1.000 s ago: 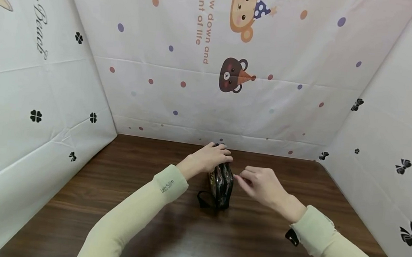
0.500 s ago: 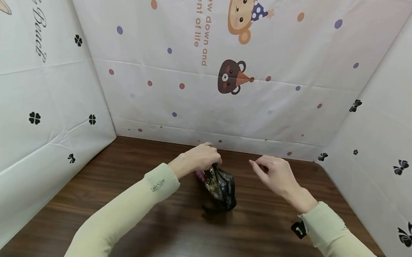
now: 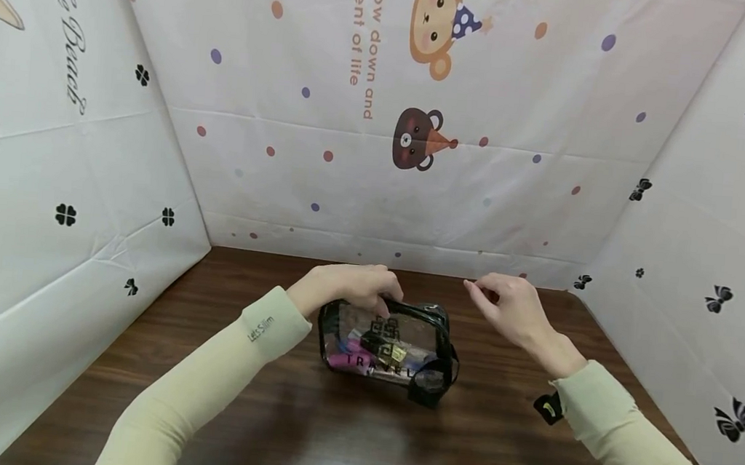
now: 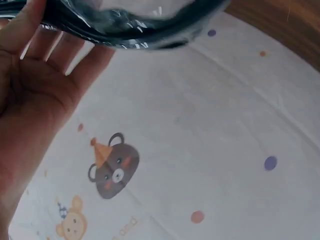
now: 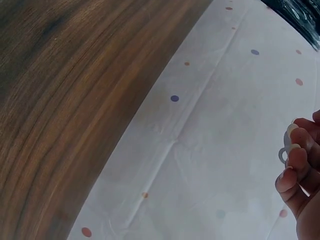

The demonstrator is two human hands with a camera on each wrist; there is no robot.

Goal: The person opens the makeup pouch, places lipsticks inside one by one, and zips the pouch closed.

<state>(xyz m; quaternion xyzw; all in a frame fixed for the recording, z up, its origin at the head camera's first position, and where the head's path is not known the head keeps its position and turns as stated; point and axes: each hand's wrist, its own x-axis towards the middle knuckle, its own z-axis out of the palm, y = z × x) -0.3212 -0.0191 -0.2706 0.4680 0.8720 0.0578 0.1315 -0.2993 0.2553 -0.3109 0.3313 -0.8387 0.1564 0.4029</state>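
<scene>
A clear toiletry bag (image 3: 373, 342) with black trim and "TRAVEL" lettering stands just above or on the wooden table in the head view, its broad face toward me. Pink, blue and gold-coloured items show through it. My left hand (image 3: 364, 287) grips its top edge, thumb in front and fingers behind; in the left wrist view the dark glossy trim (image 4: 135, 37) crosses that hand's fingers. Off to the bag's right, my right hand (image 3: 514, 309) hovers with loosely curled fingers, apart from the bag. I see nothing held in it.
White printed cloth walls (image 3: 272, 166) close in the back and both sides of the brown wooden table (image 3: 245, 427). A black strap (image 3: 454, 367) hangs at the bag's right end. A small dark device (image 3: 549, 407) sits at the right wrist.
My left hand has turned the bag from end-on to broadside, its face now toward me. My right hand has drawn away from the bag, rightward and slightly up.
</scene>
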